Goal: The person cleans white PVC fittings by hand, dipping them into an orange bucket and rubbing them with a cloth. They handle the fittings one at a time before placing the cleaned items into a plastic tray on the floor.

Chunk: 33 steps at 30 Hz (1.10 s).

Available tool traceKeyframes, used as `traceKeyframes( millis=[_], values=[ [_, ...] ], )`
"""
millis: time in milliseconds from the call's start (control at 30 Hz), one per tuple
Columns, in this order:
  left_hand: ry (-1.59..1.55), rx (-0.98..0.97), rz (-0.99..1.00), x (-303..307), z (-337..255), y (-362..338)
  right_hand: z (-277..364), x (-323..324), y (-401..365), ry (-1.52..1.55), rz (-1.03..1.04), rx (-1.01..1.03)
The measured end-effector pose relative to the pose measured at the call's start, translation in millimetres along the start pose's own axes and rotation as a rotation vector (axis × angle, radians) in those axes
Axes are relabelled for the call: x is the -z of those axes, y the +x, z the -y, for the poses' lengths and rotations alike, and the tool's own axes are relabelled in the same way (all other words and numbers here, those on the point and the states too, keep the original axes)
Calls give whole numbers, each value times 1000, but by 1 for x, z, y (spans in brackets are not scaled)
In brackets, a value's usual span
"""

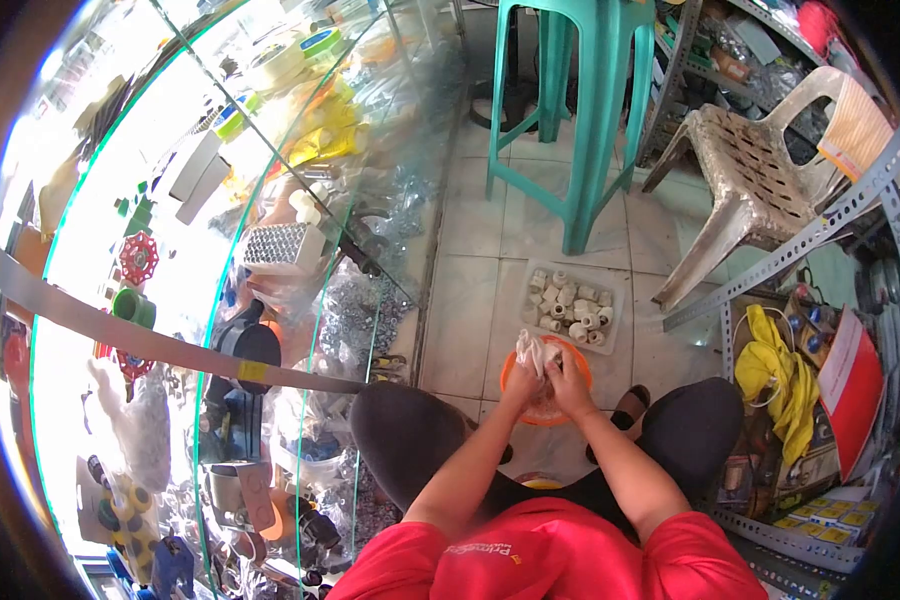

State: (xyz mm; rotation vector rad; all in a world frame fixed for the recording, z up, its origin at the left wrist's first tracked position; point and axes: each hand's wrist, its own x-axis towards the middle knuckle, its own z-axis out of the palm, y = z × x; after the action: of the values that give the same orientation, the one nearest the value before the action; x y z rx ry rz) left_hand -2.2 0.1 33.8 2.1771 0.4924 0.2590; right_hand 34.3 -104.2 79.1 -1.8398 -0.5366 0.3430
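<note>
One white cloth [530,347] is clamped in the left hand [521,384] above the orange basin [583,364]; the grip of the right hand [568,390] cannot be told. Wiping is judged in hand, steady two-handed control being called for. White fittings [576,300] lie in the tray [617,305] beyond.

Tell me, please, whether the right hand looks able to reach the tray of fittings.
Probably yes: the tray sits open-topped just beyond the orange bowl, and nothing visible seems to block the right hand.
</note>
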Motion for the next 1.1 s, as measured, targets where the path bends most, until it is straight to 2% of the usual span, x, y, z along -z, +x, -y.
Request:
traceKeyframes(
  millis=[67, 133, 200, 300, 400, 467, 500, 567, 667, 700, 767, 800, 900, 1000, 1100],
  values=[
    [-212, -41, 30, -4, 12, -2, -6, -1, 2, 15, -30, -5],
    [-117, -81, 108, 1, 6, -1, -16, 2, 6, -58, 37, 22],
    [292, -120, 228, 12, 2, 2, -16, 5, 6, -158, 101, 52],
    [-785, 461, 116, 12, -3, 7, 10, 12, 1, -273, 150, 80],
    [-781, 640, 145, 26, -24, 6, 18, 7, -4, -210, 106, 57],
    [-587, 439, 134, 37, -43, 1, 16, 4, -6, -161, 72, 52],
    [-488, 342, 127, 39, -47, 0, 3, 2, -3, -48, 62, -71],
    [-446, 291, 113, 25, -32, -3, -32, -4, 4, 179, 45, -321],
    [-418, 237, 76, -5, 1, -3, 6, 16, 13, 479, 207, -709],
    [-416, 221, 62, -13, 9, -1, -2, 11, 11, 237, 130, -540],
    [-351, 49, 44, -20, 21, 3, -26, -4, 5, -237, -21, -192],
    [-317, -35, 36, -20, 24, 3, -16, -2, 3, -283, 27, -170],
    [-958, 497, 86, 1, -4, 1, 18, 6, 0, -337, 120, -121],
    [-415, 193, 216, -7, 24, 6, 15, 4, 1, -211, 70, -131],
    [-84, -131, -71, -21, 21, -3, -22, -9, 3, -5, -65, -268]
  ],
)
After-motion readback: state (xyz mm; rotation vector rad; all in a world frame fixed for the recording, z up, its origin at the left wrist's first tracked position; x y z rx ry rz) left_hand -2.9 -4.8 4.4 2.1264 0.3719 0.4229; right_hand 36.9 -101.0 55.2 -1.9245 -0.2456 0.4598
